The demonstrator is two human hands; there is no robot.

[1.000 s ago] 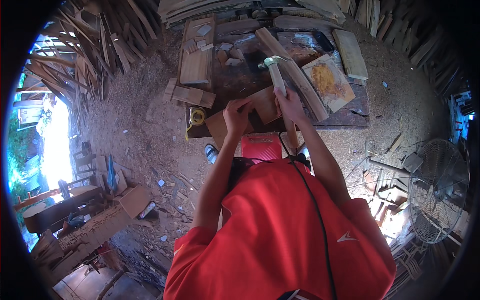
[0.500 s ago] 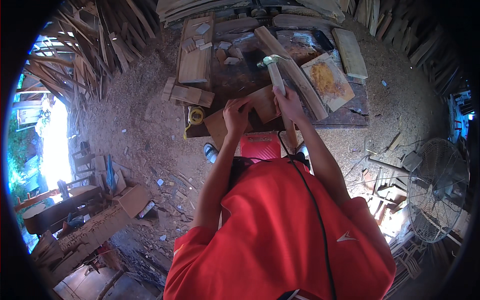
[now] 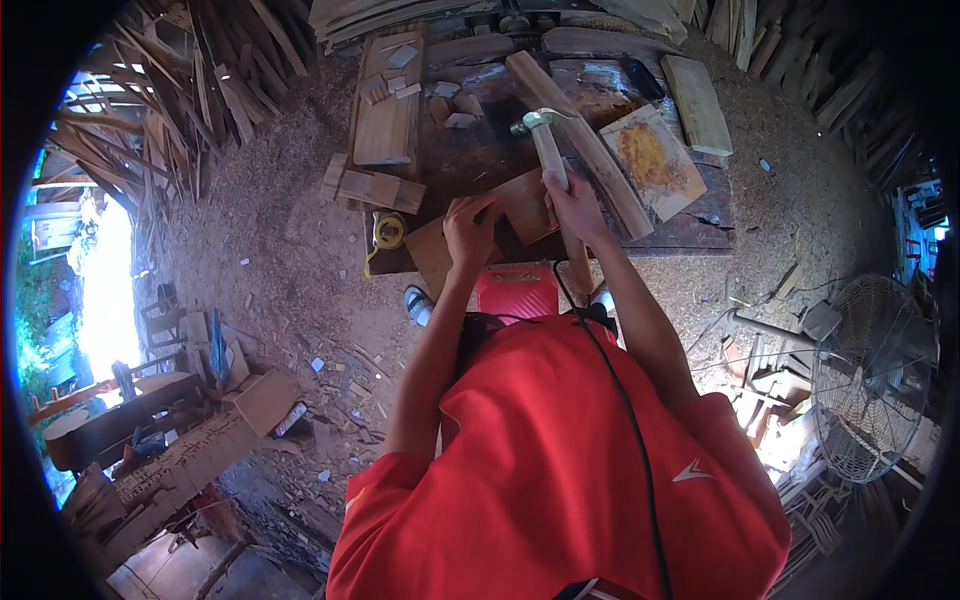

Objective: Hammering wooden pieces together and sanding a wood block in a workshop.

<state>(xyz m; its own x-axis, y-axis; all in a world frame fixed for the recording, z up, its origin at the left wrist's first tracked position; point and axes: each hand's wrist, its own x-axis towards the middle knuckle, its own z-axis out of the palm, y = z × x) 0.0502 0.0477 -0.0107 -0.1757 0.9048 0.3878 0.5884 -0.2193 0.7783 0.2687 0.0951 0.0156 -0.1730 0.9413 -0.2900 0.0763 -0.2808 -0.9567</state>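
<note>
My right hand (image 3: pixel 570 205) is closed round the pale wooden handle of a hammer (image 3: pixel 550 150), whose metal head points over the dark worktable (image 3: pixel 700 232). To its left, my left hand (image 3: pixel 472 222) has its fingers bent and pinched at the upper edge of thin brown boards (image 3: pixel 430 255); whether they hold something small is hidden. One of these boards (image 3: pixel 522 200) lies between my two hands. A long plank (image 3: pixel 600 175) runs diagonally just right of the hammer. A yellow tape measure (image 3: pixel 388 230) sits at the table's near left corner.
Planks (image 3: pixel 385 130) with small blocks lie at the table's left, a stained square board (image 3: pixel 650 160) and another plank (image 3: pixel 695 105) at its right. Beneath me is a red plastic seat (image 3: pixel 518 292). Scrap wood lines both sides; a wire-cage fan (image 3: pixel 865 380) stands at right.
The view has shifted very slightly, with the table a few pixels further left and up. Both hands and the hammer keep the same position relative to the boards.
</note>
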